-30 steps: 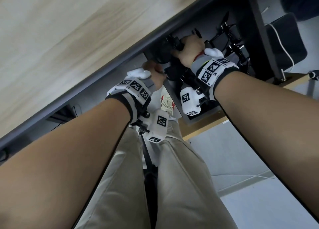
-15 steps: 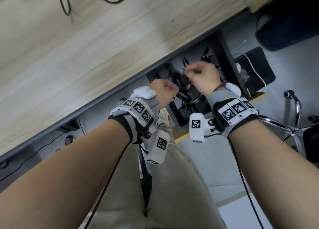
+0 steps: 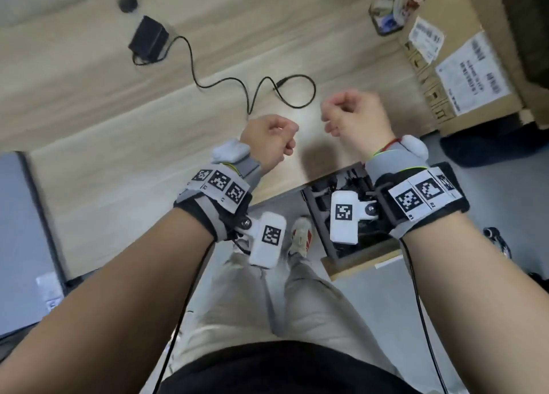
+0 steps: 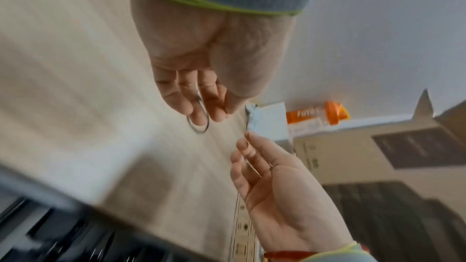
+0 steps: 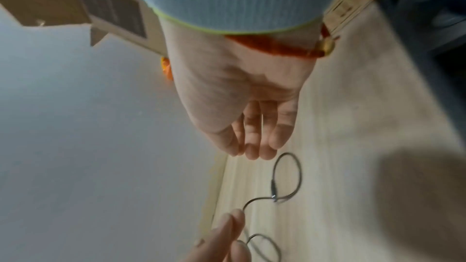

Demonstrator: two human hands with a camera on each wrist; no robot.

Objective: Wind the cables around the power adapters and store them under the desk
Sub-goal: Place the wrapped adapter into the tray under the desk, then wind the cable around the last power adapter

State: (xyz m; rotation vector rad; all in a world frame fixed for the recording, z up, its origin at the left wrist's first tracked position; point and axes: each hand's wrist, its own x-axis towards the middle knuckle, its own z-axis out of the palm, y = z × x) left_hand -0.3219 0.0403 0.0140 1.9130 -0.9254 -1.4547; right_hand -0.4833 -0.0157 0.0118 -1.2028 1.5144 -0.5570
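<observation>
A black power adapter (image 3: 147,41) lies at the far left of the wooden desk top (image 3: 89,155). Its thin black cable (image 3: 237,80) snakes loose across the desk, and the plug end (image 3: 280,83) lies just beyond my hands. My left hand (image 3: 274,141) and right hand (image 3: 347,115) hover side by side over the desk's near edge, fingers loosely curled, holding nothing. In the left wrist view the left hand (image 4: 201,107) hangs above a cable loop (image 4: 199,128). In the right wrist view the right hand (image 5: 257,142) is short of the cable (image 5: 287,176).
Below the desk edge sits a grey tray (image 3: 318,224) holding dark adapters and cables. A cardboard box (image 3: 463,66) with labels stands on the desk at the right. An orange-capped bottle (image 4: 325,115) and a small white box (image 4: 269,125) are beside it. My legs and a shoe (image 3: 301,236) are underneath.
Both hands have come out from the tray under the desk and risen above the desk top, empty. The view has lifted to show the adapter and its loose cable.
</observation>
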